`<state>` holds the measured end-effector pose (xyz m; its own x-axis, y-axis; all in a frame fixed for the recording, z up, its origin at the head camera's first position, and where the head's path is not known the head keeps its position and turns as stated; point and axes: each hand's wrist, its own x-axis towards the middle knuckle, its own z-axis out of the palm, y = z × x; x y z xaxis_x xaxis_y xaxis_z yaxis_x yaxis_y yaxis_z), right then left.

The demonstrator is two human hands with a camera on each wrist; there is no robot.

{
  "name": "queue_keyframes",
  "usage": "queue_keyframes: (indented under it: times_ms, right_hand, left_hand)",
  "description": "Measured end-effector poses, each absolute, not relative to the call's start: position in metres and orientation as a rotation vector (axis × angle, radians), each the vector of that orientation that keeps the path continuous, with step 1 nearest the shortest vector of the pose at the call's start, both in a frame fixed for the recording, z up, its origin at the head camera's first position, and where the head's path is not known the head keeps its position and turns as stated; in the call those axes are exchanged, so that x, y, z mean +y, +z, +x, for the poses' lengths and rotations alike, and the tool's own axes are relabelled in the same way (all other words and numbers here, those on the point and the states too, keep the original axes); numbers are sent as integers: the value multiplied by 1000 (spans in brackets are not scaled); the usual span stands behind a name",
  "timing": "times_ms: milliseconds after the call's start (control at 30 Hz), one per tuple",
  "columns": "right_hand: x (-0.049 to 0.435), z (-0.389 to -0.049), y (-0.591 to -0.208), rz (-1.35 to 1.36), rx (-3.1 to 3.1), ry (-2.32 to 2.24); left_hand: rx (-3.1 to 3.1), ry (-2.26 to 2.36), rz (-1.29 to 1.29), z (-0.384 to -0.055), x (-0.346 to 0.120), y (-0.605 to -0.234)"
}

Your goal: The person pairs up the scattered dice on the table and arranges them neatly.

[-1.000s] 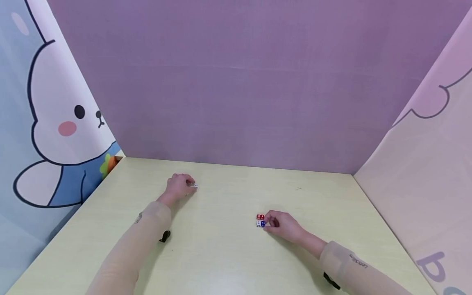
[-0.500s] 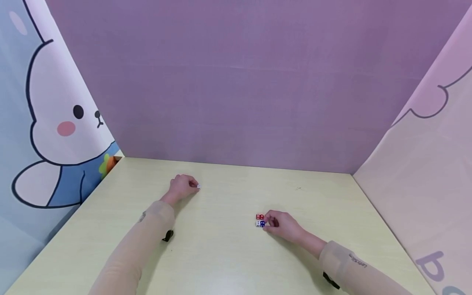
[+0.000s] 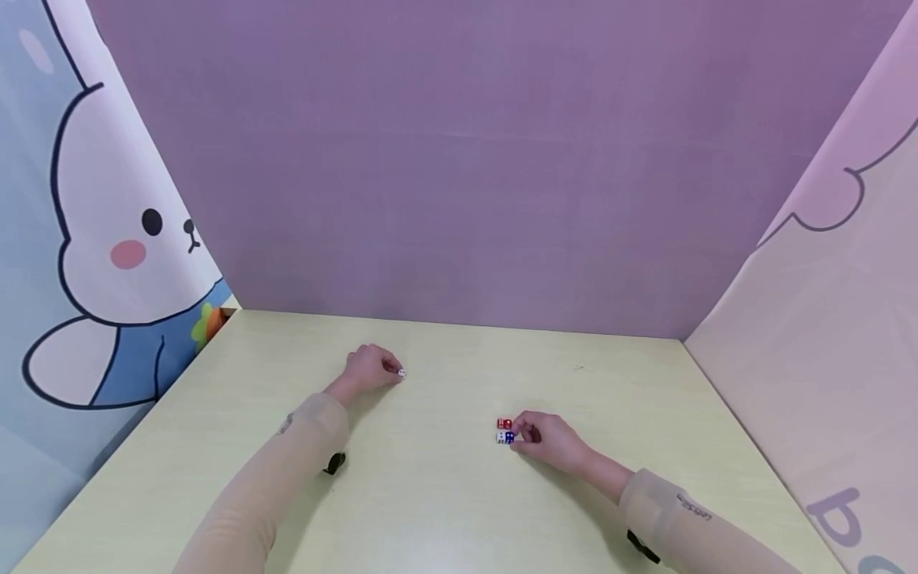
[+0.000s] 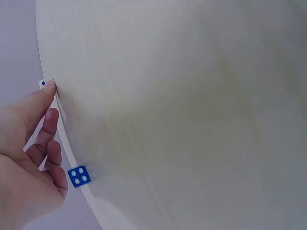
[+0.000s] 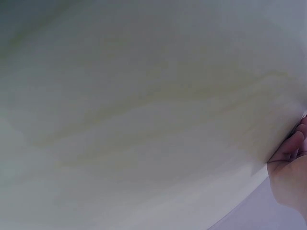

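Observation:
Out over the left part of the table, my left hand (image 3: 369,368) pinches a white die (image 3: 402,373) between thumb and fingertips. In the left wrist view a blue die (image 4: 79,176) showing four white pips lies beside the curled lower fingers; the head view hides it. My right hand (image 3: 551,438) has thumb and index finger at the right side of a small block of dice, around a blue die (image 3: 510,438). Next to that sits a white die (image 3: 500,438), with red dice (image 3: 504,423) just behind. The right wrist view shows only part of the right hand (image 5: 290,172).
The pale table (image 3: 430,494) carries the dice. A purple panel (image 3: 459,159) stands along its far edge. Printed sheets flank it, one with a rabbit (image 3: 122,199) on the left, another (image 3: 839,319) on the right. A small dark mark (image 3: 578,367) shows at the back right.
My left hand has moved right and slightly nearer, carrying the white die toward the block of dice. The right hand has stayed in place beside the block.

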<state>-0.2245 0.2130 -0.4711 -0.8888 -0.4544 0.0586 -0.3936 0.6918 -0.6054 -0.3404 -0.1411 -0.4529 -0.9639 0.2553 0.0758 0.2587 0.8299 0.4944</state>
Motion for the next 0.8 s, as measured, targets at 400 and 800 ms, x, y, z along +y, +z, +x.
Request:
queue_keyframes:
  times_ms: [400,800]
  right_hand:
    - [213,-224,-471,-692,2784,-999]
    - [213,-223,-465,-685,2752,-1045]
  left_hand:
    - [-3035,-794,-527,-325,-118,-447]
    - [-3034,-812,-566,-305,-95,-448]
